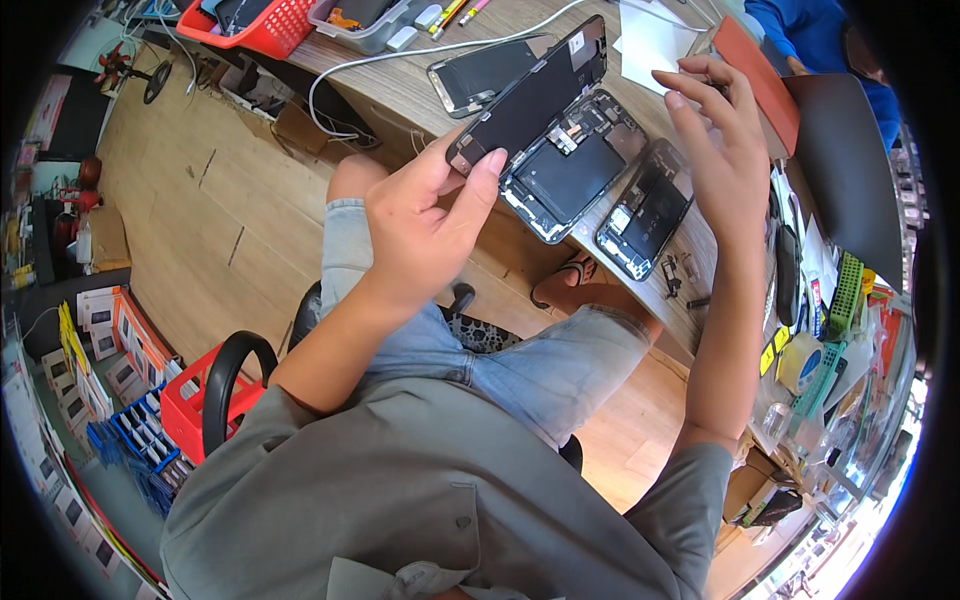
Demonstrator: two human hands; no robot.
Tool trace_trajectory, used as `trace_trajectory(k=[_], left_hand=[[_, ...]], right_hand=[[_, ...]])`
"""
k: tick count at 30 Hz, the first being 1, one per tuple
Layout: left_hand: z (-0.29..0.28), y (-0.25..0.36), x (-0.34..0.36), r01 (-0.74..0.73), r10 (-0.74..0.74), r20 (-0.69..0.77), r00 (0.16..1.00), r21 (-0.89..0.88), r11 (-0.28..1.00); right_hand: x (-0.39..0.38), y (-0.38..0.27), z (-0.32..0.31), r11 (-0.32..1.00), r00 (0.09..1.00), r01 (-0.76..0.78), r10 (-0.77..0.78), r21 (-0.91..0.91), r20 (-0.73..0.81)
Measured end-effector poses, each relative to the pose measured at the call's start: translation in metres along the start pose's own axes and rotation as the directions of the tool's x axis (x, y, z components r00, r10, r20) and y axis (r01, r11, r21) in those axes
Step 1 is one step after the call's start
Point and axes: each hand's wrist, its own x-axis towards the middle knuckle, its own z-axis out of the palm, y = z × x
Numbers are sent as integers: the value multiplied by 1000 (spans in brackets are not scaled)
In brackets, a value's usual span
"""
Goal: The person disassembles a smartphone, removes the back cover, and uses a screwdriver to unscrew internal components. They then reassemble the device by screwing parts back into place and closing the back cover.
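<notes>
My left hand (430,215) grips a dark phone screen (525,95) by its lower end, thumb on it, holding it tilted up beside an opened phone body (568,170) with its inner parts showing at the desk's front edge. My right hand (715,130) is raised to the right of the screen with its fingers apart and curved, holding nothing. Below it lies a second opened phone (645,210), with small loose parts (678,275) near its lower end. Another dark phone piece (470,75) lies behind the held screen.
The wooden desk (390,80) carries a red basket (280,30), a clear bin, a white cable, white paper (650,50) and, rightward, an orange board (755,85) and cluttered supplies. A person in blue (770,25) is at the upper right. Display trays and a red basket (190,410) stand lower left.
</notes>
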Motion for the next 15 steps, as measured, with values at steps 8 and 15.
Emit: trace_trajectory(k=[8,15], left_hand=[[4,-6,3,-269,268,50,962,324,907],[12,-8,7,-357,355,69,932,344,868]], right_hand=[[-18,-5,10,941,961,272,-255,-203,106],[-20,-10,15,898,947,319,-289,-301,143]])
